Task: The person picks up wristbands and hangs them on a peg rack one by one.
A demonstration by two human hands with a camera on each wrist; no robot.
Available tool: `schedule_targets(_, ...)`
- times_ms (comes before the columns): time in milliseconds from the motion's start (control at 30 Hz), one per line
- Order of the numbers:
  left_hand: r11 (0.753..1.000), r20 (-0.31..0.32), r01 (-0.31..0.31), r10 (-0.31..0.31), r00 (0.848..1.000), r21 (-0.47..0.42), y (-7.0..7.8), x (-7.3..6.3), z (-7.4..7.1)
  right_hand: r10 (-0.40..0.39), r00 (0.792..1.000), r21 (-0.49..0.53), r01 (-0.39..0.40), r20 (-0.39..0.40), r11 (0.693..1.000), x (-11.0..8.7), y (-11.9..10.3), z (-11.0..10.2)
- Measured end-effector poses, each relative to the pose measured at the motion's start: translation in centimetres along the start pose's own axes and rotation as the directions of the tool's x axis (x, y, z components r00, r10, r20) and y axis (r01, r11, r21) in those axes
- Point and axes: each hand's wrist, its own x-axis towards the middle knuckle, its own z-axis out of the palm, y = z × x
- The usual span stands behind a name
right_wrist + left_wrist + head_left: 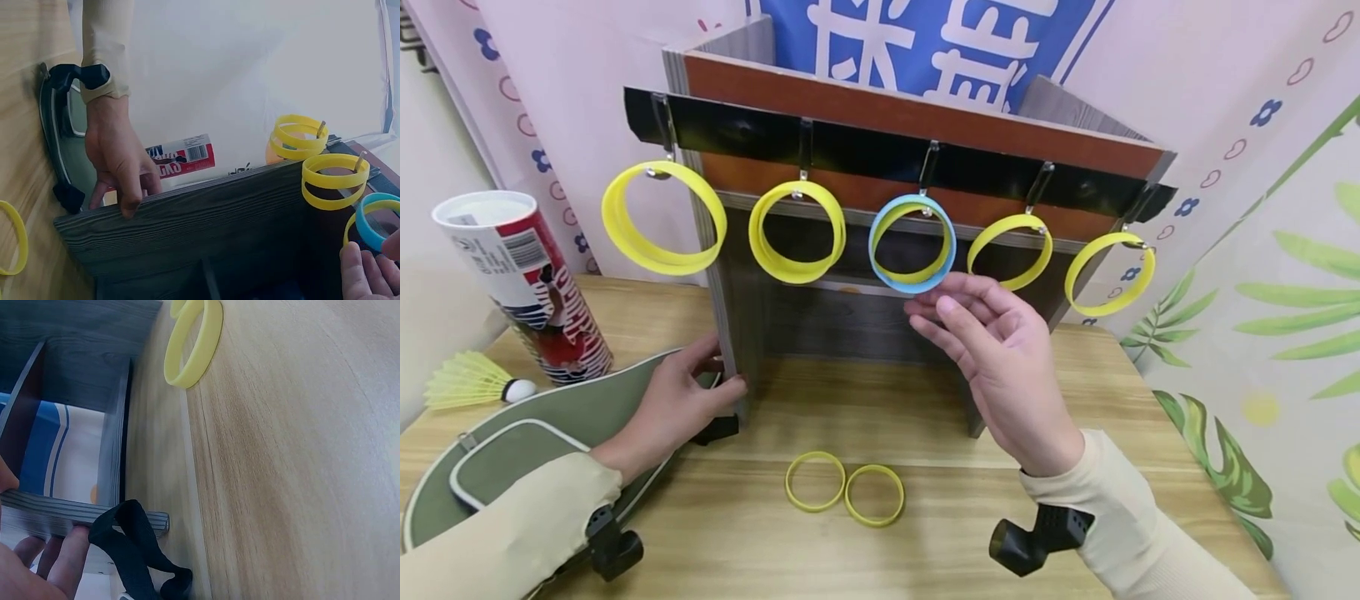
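Note:
A blue silicone wristband [951,242] hangs with a yellow one from the middle hook of a black strip [865,150] on a wooden shelf unit. My right hand [1011,358] is just below it, fingers loosely bent, the fingertips at or very near its lower rim; contact is unclear. Yellow wristbands, such as the far left one [718,221], hang from the other hooks. My left hand [673,400] holds the shelf's left side panel [69,509], thumb on the inner face and fingers on the outer face.
Two yellow wristbands [815,506] [876,522] lie on the wooden table before the shelf. At left are a green racket bag [625,392], a yellow shuttlecock [471,379] and a red-and-white can [561,308]. A patterned curtain [1187,83] hangs behind.

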Motion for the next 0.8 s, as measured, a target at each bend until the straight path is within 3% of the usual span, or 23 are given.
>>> schedule_targets(267, 1.0, -0.005, 0.006, -0.006, 1.0, 0.01, 0.1, 0.0, 0.0, 0.045, 0.996, -0.043, -0.041, 0.083, 0.998, -0.6, 2.1, -0.5)
schedule_targets(433, 1.0, -0.005, 0.003, -0.003, 1.0, -0.001, 0.3, -0.1, 0.0, 0.12, 0.974, -0.214, -0.078, 0.191, 0.974, -0.8, 4.6, -1.4)
schedule_targets(533, 1.0, -0.003, 0.0, 0.0, 1.0, -0.001, 0.3, 0.0, 0.0, 0.196, 0.953, -0.378, -0.098, 0.23, 0.921, -0.9, 6.5, -2.5)
schedule_targets(633, 1.0, -0.002, -0.002, 0.002, 1.0, 0.004, 0.4, 0.1, 0.0, 0.249, 0.932, -0.553, -0.067, 0.262, 0.83, -1.0, 8.7, -4.0)
schedule_targets(733, 1.0, -0.002, -0.001, 0.001, 1.0, 0.01, 0.4, 0.1, 0.0, 0.276, 0.915, -0.654, -0.018, 0.294, 0.756, -1.3, 10.7, -5.2)
schedule_targets(800, 1.0, -0.004, 0.005, -0.005, 1.0, 0.012, 0.5, 0.0, 0.0, 0.302, 0.901, -0.686, -0.007, 0.311, 0.728, -1.6, 11.7, -5.6)
